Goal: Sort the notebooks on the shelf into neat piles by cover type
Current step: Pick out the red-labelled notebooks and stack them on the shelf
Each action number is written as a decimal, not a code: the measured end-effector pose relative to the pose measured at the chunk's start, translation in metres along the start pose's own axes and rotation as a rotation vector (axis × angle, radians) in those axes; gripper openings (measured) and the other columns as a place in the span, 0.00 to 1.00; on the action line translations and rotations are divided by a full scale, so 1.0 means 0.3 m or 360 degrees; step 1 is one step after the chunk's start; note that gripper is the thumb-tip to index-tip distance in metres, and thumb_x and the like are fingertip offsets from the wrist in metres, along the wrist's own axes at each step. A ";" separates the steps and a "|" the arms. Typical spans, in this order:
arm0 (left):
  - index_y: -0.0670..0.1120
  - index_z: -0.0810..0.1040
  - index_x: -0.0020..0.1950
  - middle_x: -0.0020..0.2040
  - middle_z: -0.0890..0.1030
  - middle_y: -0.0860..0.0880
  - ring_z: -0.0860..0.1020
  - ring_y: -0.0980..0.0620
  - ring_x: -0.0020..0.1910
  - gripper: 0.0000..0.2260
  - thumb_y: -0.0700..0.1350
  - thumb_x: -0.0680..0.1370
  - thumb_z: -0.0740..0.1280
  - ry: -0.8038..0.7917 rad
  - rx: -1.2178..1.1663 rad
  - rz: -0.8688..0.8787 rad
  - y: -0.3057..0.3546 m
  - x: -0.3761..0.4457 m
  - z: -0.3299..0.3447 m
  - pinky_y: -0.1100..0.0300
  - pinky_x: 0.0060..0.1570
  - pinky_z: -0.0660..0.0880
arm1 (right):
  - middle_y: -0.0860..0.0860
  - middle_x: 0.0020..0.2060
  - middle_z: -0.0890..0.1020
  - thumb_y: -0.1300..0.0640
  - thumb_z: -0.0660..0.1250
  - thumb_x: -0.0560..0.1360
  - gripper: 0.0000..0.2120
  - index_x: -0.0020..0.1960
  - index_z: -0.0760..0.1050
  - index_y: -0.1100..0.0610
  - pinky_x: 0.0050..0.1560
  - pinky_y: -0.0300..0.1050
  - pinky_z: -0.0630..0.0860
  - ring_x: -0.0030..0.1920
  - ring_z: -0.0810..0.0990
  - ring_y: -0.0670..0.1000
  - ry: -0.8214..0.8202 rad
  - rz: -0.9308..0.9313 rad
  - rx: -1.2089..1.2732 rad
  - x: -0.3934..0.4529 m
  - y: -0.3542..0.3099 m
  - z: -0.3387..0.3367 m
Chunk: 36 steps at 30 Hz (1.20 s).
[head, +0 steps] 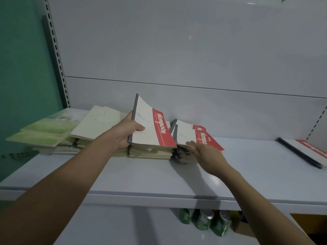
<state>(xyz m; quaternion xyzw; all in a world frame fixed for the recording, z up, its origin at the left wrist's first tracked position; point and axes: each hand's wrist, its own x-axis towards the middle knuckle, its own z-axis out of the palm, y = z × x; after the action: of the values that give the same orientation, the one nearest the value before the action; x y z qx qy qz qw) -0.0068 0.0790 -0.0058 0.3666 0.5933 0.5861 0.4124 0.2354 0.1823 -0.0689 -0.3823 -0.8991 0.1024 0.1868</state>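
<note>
Our right hand [203,151] rests flat-fingered on the red pile [194,138]. Our left hand [127,133] grips a red notebook [150,126], tilted above the cream pile [150,152]. Risk: its floppy cover slips, or the uneven red pile slides.

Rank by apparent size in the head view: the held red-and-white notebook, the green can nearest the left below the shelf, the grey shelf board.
1. Grey shelf board
2. Held red-and-white notebook
3. Green can, partly hidden
</note>
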 end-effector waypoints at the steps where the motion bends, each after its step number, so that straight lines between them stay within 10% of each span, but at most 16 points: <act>1: 0.53 0.64 0.72 0.64 0.77 0.46 0.78 0.43 0.57 0.28 0.28 0.79 0.57 -0.0005 -0.0007 -0.0008 -0.002 0.001 0.006 0.50 0.46 0.80 | 0.50 0.47 0.81 0.46 0.49 0.83 0.17 0.53 0.76 0.47 0.44 0.46 0.74 0.49 0.78 0.57 0.0045 0.0039 0.0088 0.012 0.005 -0.010; 3: 0.53 0.63 0.73 0.65 0.76 0.45 0.78 0.42 0.58 0.28 0.28 0.79 0.57 -0.0005 -0.0004 -0.0024 -0.001 0.000 0.025 0.50 0.46 0.80 | 0.46 0.40 0.77 0.48 0.48 0.84 0.16 0.50 0.75 0.43 0.35 0.39 0.66 0.43 0.74 0.53 0.0213 0.0133 0.0279 0.043 -0.001 -0.029; 6: 0.54 0.64 0.72 0.63 0.77 0.46 0.77 0.42 0.59 0.24 0.32 0.80 0.58 -0.0013 -0.0013 -0.0041 -0.005 0.002 0.059 0.49 0.46 0.80 | 0.46 0.51 0.78 0.46 0.48 0.83 0.19 0.72 0.67 0.42 0.38 0.35 0.66 0.46 0.74 0.48 0.0393 0.0086 0.0414 0.062 -0.046 -0.045; 11: 0.51 0.72 0.67 0.56 0.83 0.44 0.83 0.43 0.50 0.17 0.49 0.79 0.67 -0.0067 -0.0341 -0.0155 -0.032 0.001 0.121 0.48 0.43 0.81 | 0.53 0.64 0.78 0.47 0.52 0.83 0.20 0.74 0.64 0.45 0.52 0.51 0.75 0.59 0.78 0.58 0.0296 -0.0385 0.0149 0.017 -0.196 -0.030; 16: 0.46 0.71 0.68 0.54 0.82 0.41 0.83 0.43 0.44 0.20 0.30 0.78 0.62 -0.0024 -0.0320 -0.0105 -0.052 0.001 0.101 0.50 0.33 0.81 | 0.45 0.76 0.62 0.41 0.50 0.81 0.25 0.77 0.58 0.44 0.70 0.48 0.64 0.74 0.62 0.48 -0.0135 -0.0512 0.0241 0.005 -0.213 0.002; 20: 0.48 0.69 0.67 0.58 0.81 0.43 0.81 0.42 0.50 0.22 0.27 0.78 0.61 0.0049 -0.0325 -0.0035 -0.009 -0.009 0.051 0.47 0.42 0.80 | 0.48 0.62 0.78 0.44 0.48 0.83 0.22 0.68 0.72 0.51 0.60 0.46 0.70 0.63 0.75 0.50 0.0163 -0.0084 0.0761 0.079 -0.144 -0.030; 26: 0.50 0.68 0.65 0.54 0.80 0.47 0.80 0.45 0.49 0.22 0.27 0.78 0.61 0.0122 -0.0225 0.0049 0.028 -0.031 0.021 0.52 0.38 0.79 | 0.51 0.55 0.72 0.50 0.51 0.82 0.14 0.62 0.68 0.54 0.52 0.50 0.73 0.57 0.74 0.57 -0.0278 0.0009 -0.0206 0.152 -0.019 0.049; 36: 0.48 0.69 0.69 0.61 0.80 0.43 0.80 0.42 0.54 0.25 0.26 0.77 0.62 0.0106 -0.0342 0.0048 -0.065 -0.051 -0.026 0.50 0.41 0.81 | 0.53 0.46 0.81 0.60 0.53 0.81 0.13 0.57 0.75 0.54 0.41 0.50 0.77 0.43 0.79 0.58 0.0103 0.0060 -0.0185 0.057 -0.011 0.038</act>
<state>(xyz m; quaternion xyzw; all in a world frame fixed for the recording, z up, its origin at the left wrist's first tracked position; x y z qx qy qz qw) -0.0069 0.0610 -0.0245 0.3096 0.5346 0.6644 0.4206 0.2175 0.1919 -0.0738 -0.4124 -0.8897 0.0413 0.1913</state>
